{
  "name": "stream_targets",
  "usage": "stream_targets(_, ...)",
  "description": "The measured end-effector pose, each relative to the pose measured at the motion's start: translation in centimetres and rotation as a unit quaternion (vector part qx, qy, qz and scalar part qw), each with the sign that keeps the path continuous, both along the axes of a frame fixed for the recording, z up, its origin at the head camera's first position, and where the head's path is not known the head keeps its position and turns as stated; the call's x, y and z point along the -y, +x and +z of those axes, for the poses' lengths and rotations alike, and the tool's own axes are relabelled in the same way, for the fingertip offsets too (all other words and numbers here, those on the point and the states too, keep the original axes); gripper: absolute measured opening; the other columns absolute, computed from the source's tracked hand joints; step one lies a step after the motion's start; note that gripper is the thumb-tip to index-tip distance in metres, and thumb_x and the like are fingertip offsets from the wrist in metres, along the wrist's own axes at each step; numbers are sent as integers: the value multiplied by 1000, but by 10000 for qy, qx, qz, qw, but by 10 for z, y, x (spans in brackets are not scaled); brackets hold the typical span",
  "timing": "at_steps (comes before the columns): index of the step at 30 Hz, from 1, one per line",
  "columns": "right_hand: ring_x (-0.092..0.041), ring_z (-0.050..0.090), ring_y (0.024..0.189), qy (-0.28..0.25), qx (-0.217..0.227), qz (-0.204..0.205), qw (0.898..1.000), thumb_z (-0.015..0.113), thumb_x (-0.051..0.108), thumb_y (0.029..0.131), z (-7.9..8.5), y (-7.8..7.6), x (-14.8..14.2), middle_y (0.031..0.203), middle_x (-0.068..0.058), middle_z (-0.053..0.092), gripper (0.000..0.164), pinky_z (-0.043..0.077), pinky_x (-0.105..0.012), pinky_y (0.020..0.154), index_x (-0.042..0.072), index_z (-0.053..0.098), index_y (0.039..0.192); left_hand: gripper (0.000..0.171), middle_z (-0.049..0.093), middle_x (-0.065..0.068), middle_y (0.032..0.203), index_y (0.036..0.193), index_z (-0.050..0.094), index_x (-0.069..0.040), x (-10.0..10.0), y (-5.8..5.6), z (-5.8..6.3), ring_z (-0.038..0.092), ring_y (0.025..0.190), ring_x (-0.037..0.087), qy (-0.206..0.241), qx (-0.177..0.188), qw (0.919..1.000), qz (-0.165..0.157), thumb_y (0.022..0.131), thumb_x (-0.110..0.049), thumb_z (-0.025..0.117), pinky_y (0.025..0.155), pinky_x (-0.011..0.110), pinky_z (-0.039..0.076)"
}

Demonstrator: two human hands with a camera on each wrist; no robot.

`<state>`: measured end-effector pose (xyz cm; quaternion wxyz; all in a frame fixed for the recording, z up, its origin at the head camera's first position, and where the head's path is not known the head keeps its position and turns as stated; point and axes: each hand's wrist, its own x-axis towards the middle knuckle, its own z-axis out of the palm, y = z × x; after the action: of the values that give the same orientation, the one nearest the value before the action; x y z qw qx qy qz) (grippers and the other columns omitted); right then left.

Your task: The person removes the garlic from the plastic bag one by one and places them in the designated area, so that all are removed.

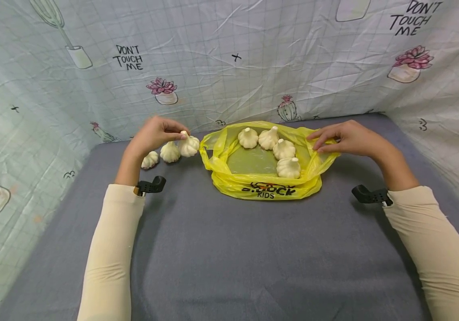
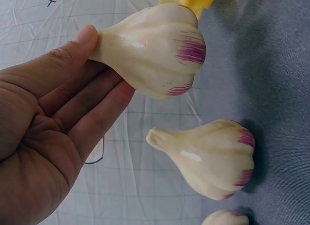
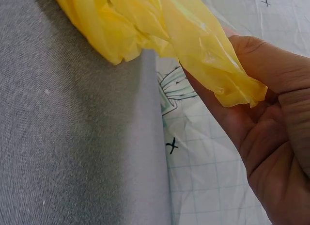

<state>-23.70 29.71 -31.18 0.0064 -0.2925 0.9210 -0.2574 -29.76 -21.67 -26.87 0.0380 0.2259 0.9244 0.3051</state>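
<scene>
My left hand [image 1: 158, 133] pinches a garlic bulb [image 1: 189, 144] by its stem, just left of the yellow plastic bag [image 1: 267, 191]. Seen from the left wrist, the held bulb [image 2: 152, 50] is glossy cream with purple streaks at its base, raised above the cloth. Two more bulbs rest on the cloth below that hand: one garlic bulb [image 1: 170, 152] close by and another bulb [image 1: 150, 160] further left. Across the bag, my right hand [image 1: 347, 137] grips its right rim, with the yellow plastic [image 3: 203, 45] between thumb and fingers. Several bulbs [image 1: 283, 149] stand inside the open bag, stems up.
A grey cloth [image 1: 229, 249] covers the table beneath the bag. Behind and along both sides hangs a pale printed curtain [image 1: 213, 80] with plant drawings. Black wrist mounts [image 1: 152, 184] stick out at both cuffs.
</scene>
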Motion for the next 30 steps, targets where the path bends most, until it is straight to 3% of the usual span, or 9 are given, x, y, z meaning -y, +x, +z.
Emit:
stream_targets(7,-1,61,111,85,-56,10,9999,80,14,89,-2,1,-2,127,-2,71,13,46,-18,71,26,81,95,24,77,9,110,114,79,-9,0,-3,-5,68,103,24,68,101,9999,-5,96,-24,73,91,44,52)
stream_targets(19,-25,61,123,85,59,-34,9999,80,15,89,-5,0,-1,128,-1,71,13,47,-16,75,26,81,96,21,77,9,108,113,79,-10,0,-10,-16,68,103,24,-80,146,9999,-47,97,-22,72,91,43,52)
stream_targets(30,-17,62,121,77,-54,28,10000,80,15,89,-8,0,-2,127,0,71,13,44,-17,72,26,81,96,21,75,14,110,114,78,-6,0,-17,-29,69,101,28,-232,126,9996,42,97,-17,72,90,45,52)
